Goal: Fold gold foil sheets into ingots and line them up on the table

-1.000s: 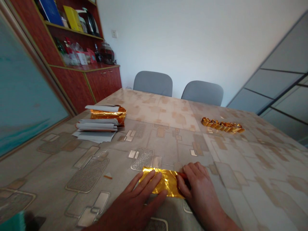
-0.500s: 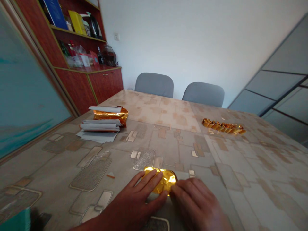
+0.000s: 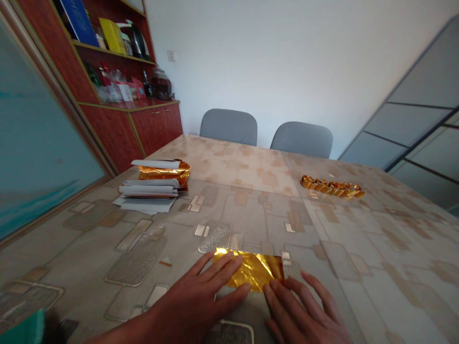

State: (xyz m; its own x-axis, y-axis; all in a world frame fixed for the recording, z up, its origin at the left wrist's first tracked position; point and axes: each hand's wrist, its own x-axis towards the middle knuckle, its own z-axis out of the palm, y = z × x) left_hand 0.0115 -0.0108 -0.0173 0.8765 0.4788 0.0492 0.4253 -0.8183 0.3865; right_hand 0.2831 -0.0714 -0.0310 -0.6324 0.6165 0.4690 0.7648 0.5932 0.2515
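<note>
A rectangle of shiny gold foil paper lies flat on the table in front of me, with creases across its surface. My left hand rests on its left part, fingers stretched out and spread, pressing it down. At the lower right edge of the foil, the fingertips of my right hand touch it. That hand's fingers are extended and apart, with nothing gripped in them.
A stack of folded grey-backed gold papers lies at the left. A row of folded gold pieces sits at the right. A small scrap lies left of my hands. Two grey chairs stand beyond the patterned table.
The foil's right part, curled over before, now lies unfolded and reaches farther right. My right hand has opened and shifted slightly right and down. My left hand stays in place.
</note>
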